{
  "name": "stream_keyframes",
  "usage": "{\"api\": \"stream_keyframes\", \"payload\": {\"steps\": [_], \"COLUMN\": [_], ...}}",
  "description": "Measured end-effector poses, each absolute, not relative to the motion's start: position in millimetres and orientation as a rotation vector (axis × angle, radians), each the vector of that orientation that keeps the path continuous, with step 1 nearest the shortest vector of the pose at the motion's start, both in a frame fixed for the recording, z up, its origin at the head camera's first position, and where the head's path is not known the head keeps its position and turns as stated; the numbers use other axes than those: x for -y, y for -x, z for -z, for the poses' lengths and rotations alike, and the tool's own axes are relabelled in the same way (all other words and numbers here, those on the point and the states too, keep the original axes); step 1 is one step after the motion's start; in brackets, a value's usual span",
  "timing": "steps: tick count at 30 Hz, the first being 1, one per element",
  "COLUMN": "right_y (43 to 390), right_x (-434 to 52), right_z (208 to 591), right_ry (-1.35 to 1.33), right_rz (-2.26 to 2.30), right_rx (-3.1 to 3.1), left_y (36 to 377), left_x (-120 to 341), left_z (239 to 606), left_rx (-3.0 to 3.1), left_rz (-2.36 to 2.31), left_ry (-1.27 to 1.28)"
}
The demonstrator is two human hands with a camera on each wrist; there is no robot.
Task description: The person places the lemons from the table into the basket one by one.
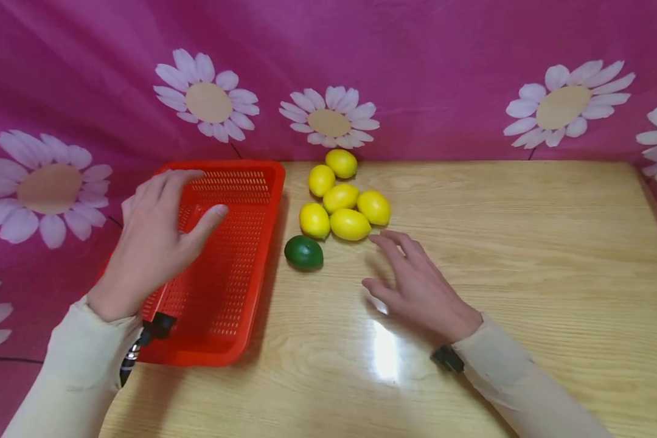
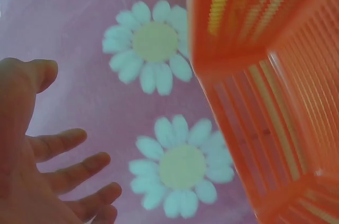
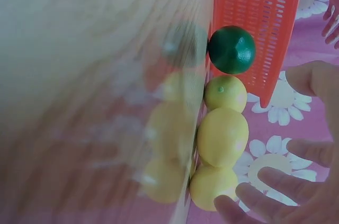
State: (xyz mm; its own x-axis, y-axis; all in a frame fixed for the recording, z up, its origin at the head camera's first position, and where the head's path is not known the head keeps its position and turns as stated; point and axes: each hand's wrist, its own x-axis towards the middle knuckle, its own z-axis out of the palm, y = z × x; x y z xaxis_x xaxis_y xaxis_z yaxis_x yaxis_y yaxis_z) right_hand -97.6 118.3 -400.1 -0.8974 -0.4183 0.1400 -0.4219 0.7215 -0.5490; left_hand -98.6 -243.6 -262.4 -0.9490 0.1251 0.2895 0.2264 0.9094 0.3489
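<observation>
Several yellow lemons (image 1: 350,224) lie in a loose cluster on the table, right of a red plastic basket (image 1: 278,243). A dark green lime (image 1: 303,253) sits at the near side of the cluster, close to the basket's wall. My left hand (image 1: 156,234) hovers over the basket's left part, thumb and fingers spread, holding nothing. Its relaxed fingers also show in the left wrist view, beside the basket. My right hand (image 1: 421,289) is just to the right of the lemons, fingers loosely bent toward them, and it holds nothing.
The wooden table (image 1: 525,261) ends at the back against a magenta cloth (image 1: 443,79) printed with white daisies. The cloth also runs along the left side behind the basket. A dark band with a small black device sits at each wrist.
</observation>
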Motion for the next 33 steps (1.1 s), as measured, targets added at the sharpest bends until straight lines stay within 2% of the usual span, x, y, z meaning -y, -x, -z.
{"api": "stream_keyframes", "payload": {"steps": [7, 14, 33], "right_y": [104.7, 110.1, 118.3], "right_x": [-106.7, -95.4, -61.6], "right_z": [401.9, 402.7, 399.2], "right_ry": [-0.752, -0.764, -0.854], "right_rz": [-0.931, -0.942, -1.029], "right_rx": [2.891, 2.913, 2.918], "left_y": [112.5, 123.0, 138.1], "left_x": [272.7, 294.5, 371.2], "left_z": [264.2, 264.4, 290.8], "left_rx": [2.824, 2.935, 3.171], "left_rz": [0.580, 0.681, 0.745], "left_ry": [0.235, 0.100, -0.062]}}
